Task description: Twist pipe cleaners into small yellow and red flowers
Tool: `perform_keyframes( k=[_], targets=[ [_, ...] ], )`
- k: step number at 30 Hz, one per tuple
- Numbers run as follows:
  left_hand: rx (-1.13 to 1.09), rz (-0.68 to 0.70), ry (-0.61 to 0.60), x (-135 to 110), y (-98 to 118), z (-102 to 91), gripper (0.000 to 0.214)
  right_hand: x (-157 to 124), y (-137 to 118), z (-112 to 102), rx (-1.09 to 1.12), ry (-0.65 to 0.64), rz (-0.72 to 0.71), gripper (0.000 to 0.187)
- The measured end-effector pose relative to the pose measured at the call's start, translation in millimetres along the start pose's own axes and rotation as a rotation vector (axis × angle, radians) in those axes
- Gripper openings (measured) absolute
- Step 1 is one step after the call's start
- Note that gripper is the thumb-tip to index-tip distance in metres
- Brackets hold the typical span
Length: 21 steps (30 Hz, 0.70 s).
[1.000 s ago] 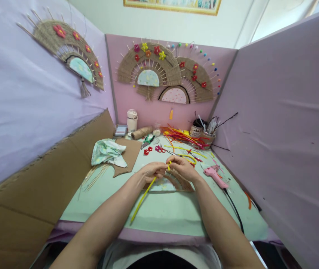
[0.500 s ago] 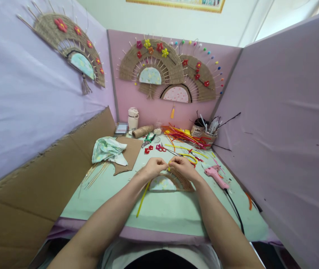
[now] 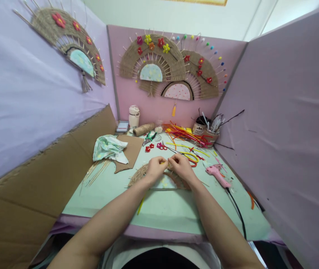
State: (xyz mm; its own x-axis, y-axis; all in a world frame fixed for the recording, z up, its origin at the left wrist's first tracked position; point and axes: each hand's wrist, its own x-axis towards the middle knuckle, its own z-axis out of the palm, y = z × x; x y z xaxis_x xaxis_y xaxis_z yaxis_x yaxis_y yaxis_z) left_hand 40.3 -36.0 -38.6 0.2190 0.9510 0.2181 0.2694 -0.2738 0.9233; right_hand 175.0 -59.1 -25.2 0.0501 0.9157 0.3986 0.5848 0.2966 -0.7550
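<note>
My left hand point(image 3: 156, 169) is closed in a pinch on a small yellow pipe cleaner piece point(image 3: 163, 163). Fingertips of my right hand point(image 3: 182, 167) are pressed together against the same piece, from the other side. Below both hands a half-round fan of woven twine point(image 3: 138, 175) lies on the table, its middle panel of pale floral cloth point(image 3: 165, 182) partly covered by my hands. From under my left forearm a length of yellow pipe cleaner point(image 3: 140, 207) sticks out towards me; whether it joins the piece in my fingers is hidden.
A pink glue gun point(image 3: 218, 176) with a black cord lies on the right. Beyond my hands are yellow-handled scissors point(image 3: 190, 156), red flowers point(image 3: 149, 148) and a pile of pipe cleaners point(image 3: 186, 134). Floral cloth point(image 3: 109, 147) and cardboard point(image 3: 134, 149) lie left.
My left hand has turned slightly, covering more of the yellow piece. The woven left side of the fan now shows beside it. The whole view has shifted a little.
</note>
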Motion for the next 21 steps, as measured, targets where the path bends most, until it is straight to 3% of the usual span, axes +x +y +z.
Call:
perform_keyframes(
  k=[6, 10, 15, 21],
  targets=[
    [-0.341, -0.227, -0.027, 6.1, -0.7, -0.2, 0.023, 5.3, 6.3, -6.4, 0.28, -0.074, 0.15, 0.036],
    [-0.387, -0.229, -0.015, 4.9, 1.7, -0.6, 0.023, 4.6, 4.0, -6.0, 0.265, -0.084, 0.144, 0.033],
    [-0.502, -0.315, -0.091, 0.4, 7.1, -1.7, 0.026, 3.5, 3.2, -4.8, 0.252, -0.056, 0.095, 0.024],
    [-0.548, -0.265, -0.167, 1.6, 3.4, -1.5, 0.025, 3.0, 4.8, -4.8, 0.342, -0.072, 0.123, 0.024]
  ],
)
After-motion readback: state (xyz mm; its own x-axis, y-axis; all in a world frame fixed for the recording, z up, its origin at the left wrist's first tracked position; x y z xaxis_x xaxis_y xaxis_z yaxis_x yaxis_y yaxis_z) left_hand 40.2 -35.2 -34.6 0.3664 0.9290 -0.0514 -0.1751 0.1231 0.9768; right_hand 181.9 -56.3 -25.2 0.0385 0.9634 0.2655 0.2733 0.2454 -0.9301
